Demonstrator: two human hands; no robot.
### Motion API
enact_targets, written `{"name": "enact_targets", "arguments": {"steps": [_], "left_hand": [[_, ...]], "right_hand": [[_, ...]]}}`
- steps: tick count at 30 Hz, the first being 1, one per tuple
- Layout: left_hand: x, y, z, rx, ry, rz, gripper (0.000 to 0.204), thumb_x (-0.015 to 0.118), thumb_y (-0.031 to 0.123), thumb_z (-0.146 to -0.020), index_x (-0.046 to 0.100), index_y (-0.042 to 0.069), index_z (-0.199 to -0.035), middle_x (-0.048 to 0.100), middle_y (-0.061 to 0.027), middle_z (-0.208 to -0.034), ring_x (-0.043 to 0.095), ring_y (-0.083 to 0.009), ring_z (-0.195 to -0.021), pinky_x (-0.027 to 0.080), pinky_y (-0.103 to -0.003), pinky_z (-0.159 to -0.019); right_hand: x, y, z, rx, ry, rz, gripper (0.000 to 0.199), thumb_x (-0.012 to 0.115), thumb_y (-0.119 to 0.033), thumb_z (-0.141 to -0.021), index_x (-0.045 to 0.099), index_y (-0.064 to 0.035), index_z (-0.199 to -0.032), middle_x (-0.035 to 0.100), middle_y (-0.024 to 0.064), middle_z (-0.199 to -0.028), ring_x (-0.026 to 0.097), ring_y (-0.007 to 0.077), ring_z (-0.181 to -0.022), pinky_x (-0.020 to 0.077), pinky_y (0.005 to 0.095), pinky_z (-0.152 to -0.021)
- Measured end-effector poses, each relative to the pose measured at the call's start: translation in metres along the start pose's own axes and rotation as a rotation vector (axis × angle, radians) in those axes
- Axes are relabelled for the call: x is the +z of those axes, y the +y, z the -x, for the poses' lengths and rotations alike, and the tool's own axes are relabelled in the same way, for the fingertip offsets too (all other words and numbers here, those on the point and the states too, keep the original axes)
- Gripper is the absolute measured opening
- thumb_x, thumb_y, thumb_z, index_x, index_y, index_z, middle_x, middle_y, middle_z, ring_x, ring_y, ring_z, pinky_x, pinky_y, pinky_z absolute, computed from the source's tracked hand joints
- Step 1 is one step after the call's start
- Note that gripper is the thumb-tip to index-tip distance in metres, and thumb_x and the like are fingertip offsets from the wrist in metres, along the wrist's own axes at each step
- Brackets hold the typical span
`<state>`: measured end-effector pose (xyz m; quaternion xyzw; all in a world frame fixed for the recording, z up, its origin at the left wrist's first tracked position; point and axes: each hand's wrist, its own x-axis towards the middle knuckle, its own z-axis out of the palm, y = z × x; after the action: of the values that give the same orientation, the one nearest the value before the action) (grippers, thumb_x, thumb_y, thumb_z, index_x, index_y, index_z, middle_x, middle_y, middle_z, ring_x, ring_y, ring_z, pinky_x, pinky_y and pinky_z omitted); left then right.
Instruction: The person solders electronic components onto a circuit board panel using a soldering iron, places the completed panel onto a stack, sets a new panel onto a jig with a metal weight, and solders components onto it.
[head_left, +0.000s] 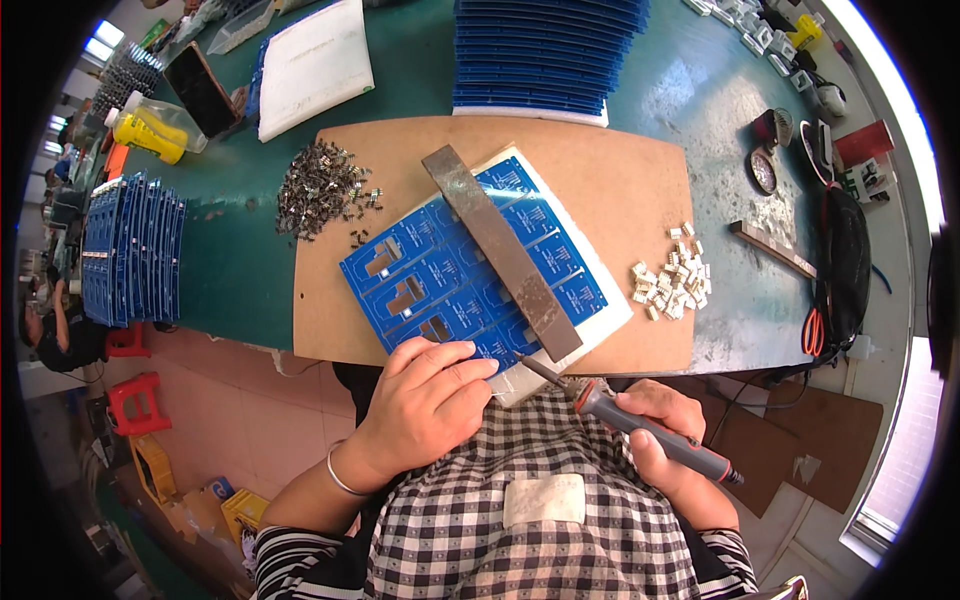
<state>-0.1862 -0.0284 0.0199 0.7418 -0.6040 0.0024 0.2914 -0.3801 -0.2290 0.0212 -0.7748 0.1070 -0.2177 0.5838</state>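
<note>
My right hand [660, 430] grips a grey soldering iron [660, 444] with an orange ring; its tip points up and left toward the board's near edge. With fingers laid out over the near corner of a blue circuit board panel [450, 284], my left hand [425, 400] rests on it, holding nothing I can see. A flat, rusty metal bar [505, 250] lies slantwise across the panel. Beneath the panel is a white pad [608, 318], which sticks out on the right. Whether the iron's tip touches the board I cannot tell.
Small black components [322, 190] are heaped left on the brown board [650, 180], white connectors [672, 280] at right. Blue boards are stacked at the back [545, 60] and at left [132, 250]. Scissors [813, 332] and a second bar [772, 248] lie far right.
</note>
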Motion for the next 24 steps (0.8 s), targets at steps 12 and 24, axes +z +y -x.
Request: {"name": "enact_targets", "arguments": {"steps": [12,24], "left_hand": [[0.0042,-0.0017,-0.0001,0.004,0.031,-0.018,0.013,0.069,0.005,-0.070,0.059,0.008,-0.078,0.067,-0.0037,-0.102,0.062,-0.0224,-0.098,0.047,-0.039,-0.081],[0.0066,-0.0084,-0.0049,-0.044,0.087,0.046,0.016,0.065,0.004,-0.070,0.059,0.003,-0.085,0.062,-0.0100,-0.099,0.060,-0.0279,-0.092,0.049,-0.040,-0.080]], "right_hand": [[0.0059,0.0025,-0.0031,0.022,-0.003,0.006,0.032,0.066,-0.026,-0.083,0.067,0.0033,-0.097,0.067,0.0147,-0.075,0.064,0.0240,-0.061,0.0512,0.0319,-0.059],[0.0078,0.0028,-0.0014,0.065,0.010,-0.009,0.035,0.065,-0.030,-0.085,0.067,0.0033,-0.097,0.068,0.0150,-0.076,0.066,0.0249,-0.065,0.0526,0.0325,-0.061]]}}
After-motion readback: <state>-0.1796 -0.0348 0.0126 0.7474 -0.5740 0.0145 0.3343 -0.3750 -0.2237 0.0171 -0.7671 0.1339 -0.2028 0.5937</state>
